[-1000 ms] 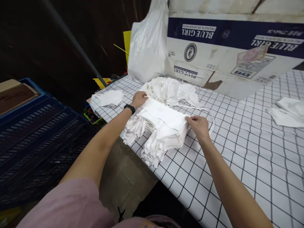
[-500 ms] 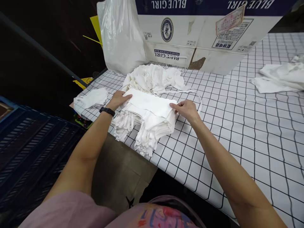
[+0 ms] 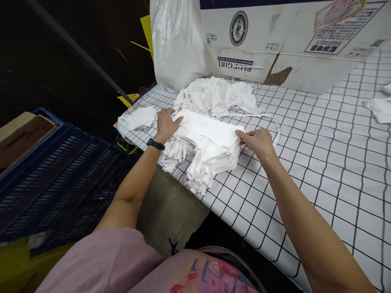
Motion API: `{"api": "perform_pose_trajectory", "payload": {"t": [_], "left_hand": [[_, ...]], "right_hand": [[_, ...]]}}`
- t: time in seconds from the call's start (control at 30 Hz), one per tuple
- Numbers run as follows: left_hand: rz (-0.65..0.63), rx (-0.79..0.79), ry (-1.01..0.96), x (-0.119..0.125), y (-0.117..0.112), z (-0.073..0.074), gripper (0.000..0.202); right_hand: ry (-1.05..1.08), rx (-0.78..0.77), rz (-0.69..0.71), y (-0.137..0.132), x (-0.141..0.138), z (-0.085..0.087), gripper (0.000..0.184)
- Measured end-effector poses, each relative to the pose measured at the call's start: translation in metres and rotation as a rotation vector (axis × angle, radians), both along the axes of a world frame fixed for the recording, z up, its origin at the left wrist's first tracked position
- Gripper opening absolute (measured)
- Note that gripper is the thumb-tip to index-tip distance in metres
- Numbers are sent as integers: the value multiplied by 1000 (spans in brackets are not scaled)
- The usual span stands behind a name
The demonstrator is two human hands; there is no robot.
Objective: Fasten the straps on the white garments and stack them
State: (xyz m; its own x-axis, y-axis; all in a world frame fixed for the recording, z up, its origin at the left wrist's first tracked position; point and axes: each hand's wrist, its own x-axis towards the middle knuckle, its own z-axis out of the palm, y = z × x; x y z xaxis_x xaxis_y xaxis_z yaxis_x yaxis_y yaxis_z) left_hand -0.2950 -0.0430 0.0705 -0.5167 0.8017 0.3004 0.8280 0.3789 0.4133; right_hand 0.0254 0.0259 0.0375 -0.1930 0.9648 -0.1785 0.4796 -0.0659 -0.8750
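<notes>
A thick stack of white fabric pieces (image 3: pixel 214 152) with narrow strap-like ends lies near the table's front edge. The top white fabric piece (image 3: pixel 210 128) is spread flat across it. At the stack's left end is my left hand (image 3: pixel 166 125), thumb resting on the top piece and apart from the fingers, which lie along the edge. My right hand (image 3: pixel 259 142) pinches the right corner of the top piece between thumb and forefinger; its other fingers are partly hidden. Just behind the stack sits a loose heap of white fabric (image 3: pixel 214 95), with a thin white strap (image 3: pixel 277 132) curving out to the right.
A smaller white fabric pile (image 3: pixel 139 118) lies at the left on the grid-patterned table (image 3: pixel 320 162). Behind stand a white plastic bag (image 3: pixel 179 44) and a cardboard box (image 3: pixel 259 40). More white fabric (image 3: pixel 380 110) lies far right. Blue crates (image 3: pixel 67 162) stand at the left.
The view has shifted, so the table things sit further right. My left hand's fingers have moved out along the stack's left edge. My right hand stays at the top piece's right corner.
</notes>
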Motion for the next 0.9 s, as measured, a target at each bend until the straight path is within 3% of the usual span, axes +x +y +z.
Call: {"api": "perform_pose_trajectory", "payload": {"t": [0.07, 0.13, 0.23, 0.3, 0.43, 0.57, 0.67, 0.77, 0.9], "left_hand": [[-60, 94, 21, 30, -29, 3, 20], [-176, 28, -71, 62, -63, 1, 31], [-296, -135, -240, 102, -107, -15, 37], [-283, -189, -250, 119, -125, -29, 51], [-197, -145, -231, 134, -133, -49, 67], [-169, -163, -250, 137, -134, -50, 55], [-136, -182, -240, 137, -137, -47, 53], [-77, -184, -208, 138, -137, -45, 52], [-23, -198, -189, 139, -134, -39, 41]], "right_hand": [[-12, 10, 17, -2, 0, 1, 43], [-16, -16, 33, -3, -1, 2, 41], [-18, -53, 33, -2, -4, 3, 35], [-16, -57, 21, -1, -6, 1, 33], [29, -83, 12, -3, -6, -2, 32], [142, -148, 52, 7, 8, -4, 36], [161, -65, 56, 28, 25, -7, 37], [182, 30, 191, 52, 33, -15, 43], [360, -112, 445, 72, 25, -27, 66]]}}
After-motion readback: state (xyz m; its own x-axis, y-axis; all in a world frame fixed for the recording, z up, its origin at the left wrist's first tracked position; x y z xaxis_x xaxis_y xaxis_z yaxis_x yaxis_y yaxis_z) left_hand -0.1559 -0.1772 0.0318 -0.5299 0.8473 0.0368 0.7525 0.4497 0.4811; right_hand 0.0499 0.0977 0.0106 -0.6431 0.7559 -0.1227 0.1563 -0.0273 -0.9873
